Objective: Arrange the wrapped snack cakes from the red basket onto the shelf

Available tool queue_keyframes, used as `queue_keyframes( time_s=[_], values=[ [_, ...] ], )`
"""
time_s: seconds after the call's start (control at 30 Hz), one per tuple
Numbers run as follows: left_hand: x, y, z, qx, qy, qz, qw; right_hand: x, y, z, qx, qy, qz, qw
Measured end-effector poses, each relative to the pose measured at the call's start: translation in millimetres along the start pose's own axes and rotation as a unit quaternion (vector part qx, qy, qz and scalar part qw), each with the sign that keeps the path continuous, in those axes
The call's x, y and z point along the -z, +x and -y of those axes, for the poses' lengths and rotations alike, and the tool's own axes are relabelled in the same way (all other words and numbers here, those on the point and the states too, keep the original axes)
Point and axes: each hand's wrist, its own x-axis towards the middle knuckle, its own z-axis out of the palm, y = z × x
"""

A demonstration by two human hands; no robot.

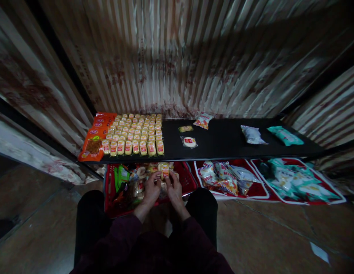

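Over a red basket (107, 198) below the shelf edge, my left hand (152, 187) and my right hand (174, 187) are close together. Between their fingertips is a small yellow wrapped cake (165, 169) with a red and white label, pinched from both sides. More wrapped snacks and a green packet (121, 177) lie in the basket, partly hidden by my hands. On the black shelf (222, 146) above, several rows of matching wrapped cakes (135, 146) stand packed side by side.
An orange snack bag (97, 133) lies left of the rows. A round wrapped biscuit (189, 142), a flat yellow packet (185, 129), a red-white bag (203, 120), a white bag (252, 134) and a teal bag (285, 136) lie rightward. Two snack baskets (265, 196) stand below.
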Motion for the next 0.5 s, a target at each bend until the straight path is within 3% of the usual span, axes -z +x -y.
queue_keyframes(
  time_s=[0.2,0.5],
  values=[
    [-12.0,6,-13,-0.012,-0.008,0.001,1.0,7,14,7,0.018,-0.026,-0.022,0.999],
    [-18.6,19,-19,-0.081,0.07,0.011,0.994,8,31,18,0.027,-0.035,0.0,0.999]
  ],
)
